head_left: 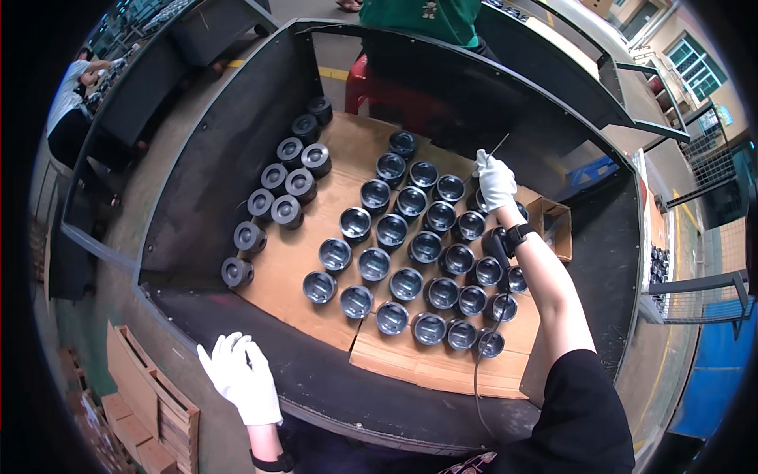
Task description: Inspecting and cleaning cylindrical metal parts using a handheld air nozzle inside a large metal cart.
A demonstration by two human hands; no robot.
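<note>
My right hand (496, 180), in a white glove, is shut on a thin metal rod tool (497, 146) whose tip points up and away, above the far right end of the grid of dark metal cups (407, 283). Several of these open-topped cylinders stand in rows on a cardboard sheet (292, 261). A black cable (483, 355) hangs from my right wrist down over the table edge. My left hand (241, 378), also gloved in white, hovers with fingers spread by the near rim of the dark metal table (332, 387), holding nothing.
A second double row of closed dark cylinders (280, 186) runs diagonally at the left. A small open cardboard box (555, 225) sits at the right. A person in a green shirt (418, 17) stands across the table by a red stool (359, 79). Wooden crates (146, 399) lie lower left.
</note>
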